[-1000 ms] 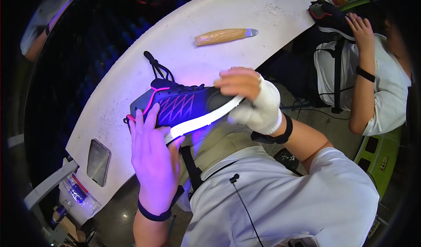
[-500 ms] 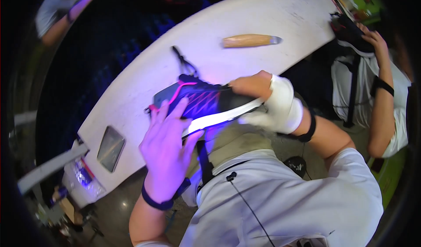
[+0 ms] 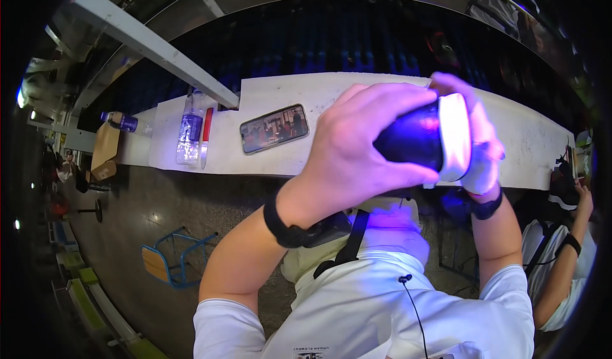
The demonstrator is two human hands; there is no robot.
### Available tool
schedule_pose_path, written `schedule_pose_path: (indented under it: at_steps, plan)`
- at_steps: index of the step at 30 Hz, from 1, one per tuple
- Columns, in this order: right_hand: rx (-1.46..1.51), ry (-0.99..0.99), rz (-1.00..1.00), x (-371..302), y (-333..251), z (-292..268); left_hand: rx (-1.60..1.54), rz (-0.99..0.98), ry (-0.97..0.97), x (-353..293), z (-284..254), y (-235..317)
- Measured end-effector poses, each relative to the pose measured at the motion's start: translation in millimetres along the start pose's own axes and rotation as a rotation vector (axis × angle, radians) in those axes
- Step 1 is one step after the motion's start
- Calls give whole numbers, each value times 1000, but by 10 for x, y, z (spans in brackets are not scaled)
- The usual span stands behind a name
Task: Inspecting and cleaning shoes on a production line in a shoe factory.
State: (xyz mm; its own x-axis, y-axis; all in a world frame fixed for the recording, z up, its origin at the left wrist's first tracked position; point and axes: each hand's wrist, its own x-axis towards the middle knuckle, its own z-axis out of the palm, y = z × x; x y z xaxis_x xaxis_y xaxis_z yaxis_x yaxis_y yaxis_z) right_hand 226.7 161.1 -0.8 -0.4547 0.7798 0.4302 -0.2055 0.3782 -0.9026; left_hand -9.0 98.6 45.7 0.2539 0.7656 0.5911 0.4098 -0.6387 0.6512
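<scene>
A black shoe with a white sole is raised over the white table, turned end-on, with purple-blue light on it. My left hand is closed around its dark upper, thumb below and fingers above. On the sole side, my right hand holds the shoe; a white glove covers part of that hand, and the shoe hides some of its fingers. Left of my left hand, a phone lies with its screen lit.
On the white table lie a clear plastic bottle and a red-handled tool. A grey metal bar slants down to the table. A blue-framed stool stands on the floor. At right, a co-worker's hand touches a dark shoe.
The shoe has been lifted and turned from side-on to end-on. My left hand has moved from its side to around the upper. The view has swung left, and the wooden-handled tool is out of sight.
</scene>
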Motion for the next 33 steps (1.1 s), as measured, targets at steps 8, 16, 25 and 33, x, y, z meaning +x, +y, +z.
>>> schedule_pose_path:
  at_steps: [8,16,25,33]
  plan:
    - [-5,-70,160,381,-382,96,-152,-455,-264,274,-78,-31]
    - [647,142,178,651,42,168,-183,-594,-213,307,-132,-69]
    - [282,-5,186,678,-246,98,64,-599,-216,526,47,109]
    - [-182,-6,-171,493,-236,-139,208,-462,-274,602,244,317]
